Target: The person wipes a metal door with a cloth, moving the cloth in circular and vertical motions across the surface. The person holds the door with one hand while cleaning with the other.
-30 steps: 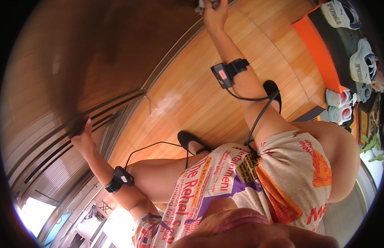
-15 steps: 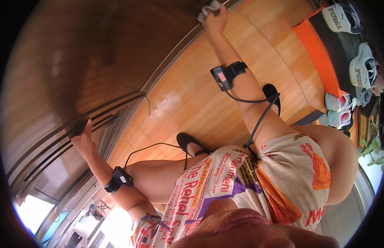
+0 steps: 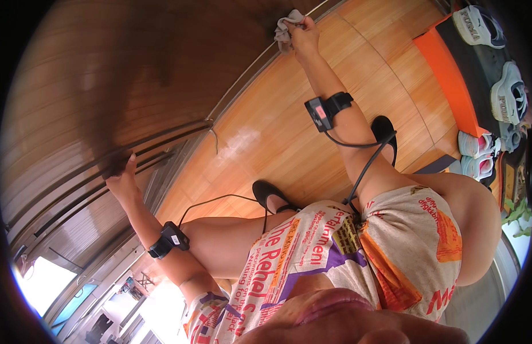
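At the top of the view my right hand (image 3: pixel 305 40) pinches a crumpled grey cloth (image 3: pixel 285 28). The cloth lies against the lower edge of a dark, glossy brown door (image 3: pixel 180 63), close to the floor. My left hand (image 3: pixel 124 182) is at the door's near edge, over dark parallel strips. Its thumb lies along the edge, and its fingers are mostly hidden in shadow behind it. Each forearm wears a black strapped box, the right one (image 3: pixel 320 113) and the left one (image 3: pixel 173 236), with a thin black cable running from it.
Wood-look flooring (image 3: pixel 260 126) stretches beneath me, under my black shoes (image 3: pixel 269 195). On the right, an orange and black shoebox (image 3: pixel 444 80) carries white sneakers (image 3: pixel 478 27). More shoes (image 3: pixel 477 155) and a green plant (image 3: pixel 517 217) stand nearby. Bright light enters at lower left.
The whole view has shifted slightly. My right hand has come a little nearer to me with the cloth, which shows more fully. My left hand stays at the door edge.
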A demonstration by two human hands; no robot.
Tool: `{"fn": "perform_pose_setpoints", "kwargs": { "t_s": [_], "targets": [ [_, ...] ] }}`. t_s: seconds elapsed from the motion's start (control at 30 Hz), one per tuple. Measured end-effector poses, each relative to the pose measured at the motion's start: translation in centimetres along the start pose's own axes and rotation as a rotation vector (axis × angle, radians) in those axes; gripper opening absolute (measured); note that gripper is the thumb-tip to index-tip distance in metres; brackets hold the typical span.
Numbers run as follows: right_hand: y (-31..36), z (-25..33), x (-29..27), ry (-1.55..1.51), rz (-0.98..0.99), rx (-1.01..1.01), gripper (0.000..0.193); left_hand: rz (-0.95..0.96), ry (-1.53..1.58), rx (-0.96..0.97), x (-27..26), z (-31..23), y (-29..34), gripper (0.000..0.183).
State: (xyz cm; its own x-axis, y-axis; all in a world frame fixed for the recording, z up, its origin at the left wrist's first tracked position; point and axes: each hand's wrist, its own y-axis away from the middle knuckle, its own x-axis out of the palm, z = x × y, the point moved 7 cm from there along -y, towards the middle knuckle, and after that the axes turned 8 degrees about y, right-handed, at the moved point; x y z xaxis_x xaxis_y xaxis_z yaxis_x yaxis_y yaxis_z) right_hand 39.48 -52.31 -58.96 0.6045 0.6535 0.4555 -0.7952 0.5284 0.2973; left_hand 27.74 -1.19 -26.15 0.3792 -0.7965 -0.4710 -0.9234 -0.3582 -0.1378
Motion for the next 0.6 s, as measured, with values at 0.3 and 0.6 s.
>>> {"fn": "perform_pose_setpoints", "kwargs": {
  "t_s": [0.3, 0.6],
  "targets": [
    [1.8, 4.6, 1.3, 0.120, -0.053, -0.125, 0.022, -0.004, -0.008, -0.018, 0.0, 0.7, -0.1, 0.056],
    [3.9, 9.2, 3.9, 0.558, -0.228, -0.753, 0.024, 0.000, 0.045, -0.048, 0.8, 0.5, 0.1, 0.059]
  ]
}}
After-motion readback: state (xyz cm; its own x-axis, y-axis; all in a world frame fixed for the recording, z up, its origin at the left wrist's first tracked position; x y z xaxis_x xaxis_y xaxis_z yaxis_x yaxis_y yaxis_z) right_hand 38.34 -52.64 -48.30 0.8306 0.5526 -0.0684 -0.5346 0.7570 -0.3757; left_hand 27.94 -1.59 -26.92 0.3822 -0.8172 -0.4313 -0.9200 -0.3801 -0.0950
